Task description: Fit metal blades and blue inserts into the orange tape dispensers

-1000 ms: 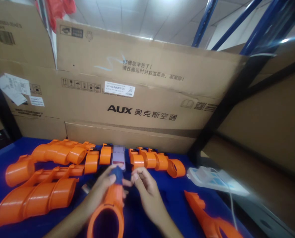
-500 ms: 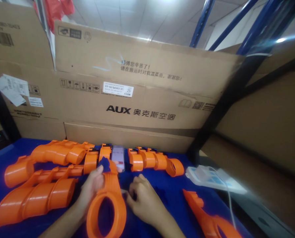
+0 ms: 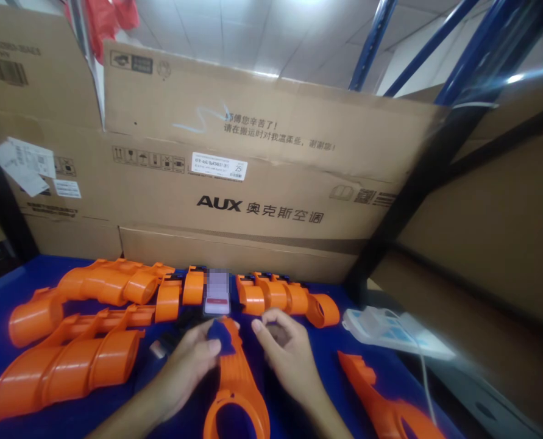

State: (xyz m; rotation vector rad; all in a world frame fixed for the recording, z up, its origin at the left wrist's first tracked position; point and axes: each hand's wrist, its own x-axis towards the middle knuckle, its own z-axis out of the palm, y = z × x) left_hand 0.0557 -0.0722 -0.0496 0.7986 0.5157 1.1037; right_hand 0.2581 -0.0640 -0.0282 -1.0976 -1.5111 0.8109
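My left hand [image 3: 191, 360] grips an orange plastic part [image 3: 235, 373] by its upper end, thumb on a dark blue piece [image 3: 222, 337] there. The part tilts toward me, with a large round ring at its lower end, cut off by the bottom edge. Just right of it is my right hand [image 3: 289, 356], apart from the part. Its fingers are curled, thumb and forefinger tips close together; anything between them is too small or hidden to make out. Beyond the hands lies a phone [image 3: 217, 299] with a lit screen.
Orange ringed parts [image 3: 70, 369] lie in rows on the blue cloth [image 3: 88, 417] at left. More orange rings [image 3: 273, 294] stand behind, right of the phone. Another orange part [image 3: 381, 402] and a white power strip [image 3: 390, 329] with a cable are at right. A cardboard wall [image 3: 262, 183] closes the back.
The orange part has moved right and lower, its ring partly out of view. My left hand moved with it, uncovering the phone's lower part. My right hand has shifted right and up slightly.
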